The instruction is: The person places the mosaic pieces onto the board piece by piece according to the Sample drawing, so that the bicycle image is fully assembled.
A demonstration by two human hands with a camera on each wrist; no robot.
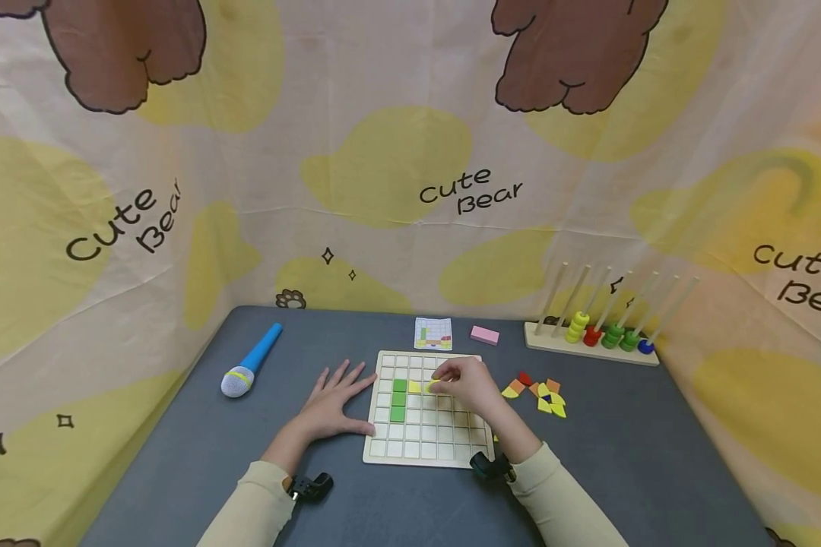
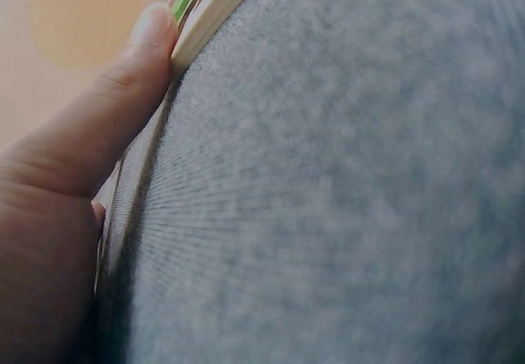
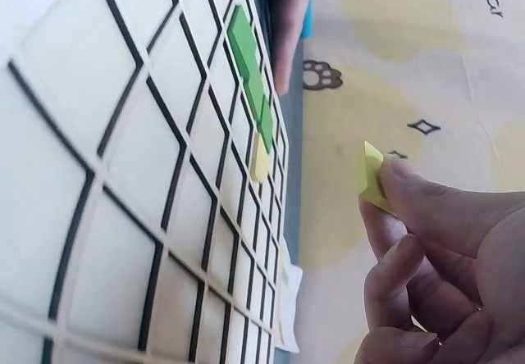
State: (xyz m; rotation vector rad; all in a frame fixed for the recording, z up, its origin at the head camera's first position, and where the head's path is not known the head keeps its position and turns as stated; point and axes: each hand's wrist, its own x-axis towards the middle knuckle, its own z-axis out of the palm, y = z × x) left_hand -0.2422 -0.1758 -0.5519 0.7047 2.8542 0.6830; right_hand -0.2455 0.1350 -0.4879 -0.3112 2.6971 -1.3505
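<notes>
A white grid board (image 1: 410, 451) with a pale wooden frame lies on the table. Three green tiles (image 1: 398, 399) form a column in it, and a yellow tile (image 1: 414, 387) sits right of the top one. My right hand (image 1: 470, 387) pinches another yellow tile (image 3: 372, 177) between thumb and finger, above the board. With fingers spread, my left hand (image 1: 331, 404) rests beside the board's left edge. Its thumb (image 2: 131, 77) touches the frame. The right hand and forearm cover part of the board's right side.
Loose yellow, orange and red pieces (image 1: 551, 398) lie right of the board. Behind it are a pattern card (image 1: 433, 334) and a pink block (image 1: 484, 335). A bead rack (image 1: 591, 348) with upright pegs stands at the back right, and a blue toy microphone (image 1: 252, 361) lies at left.
</notes>
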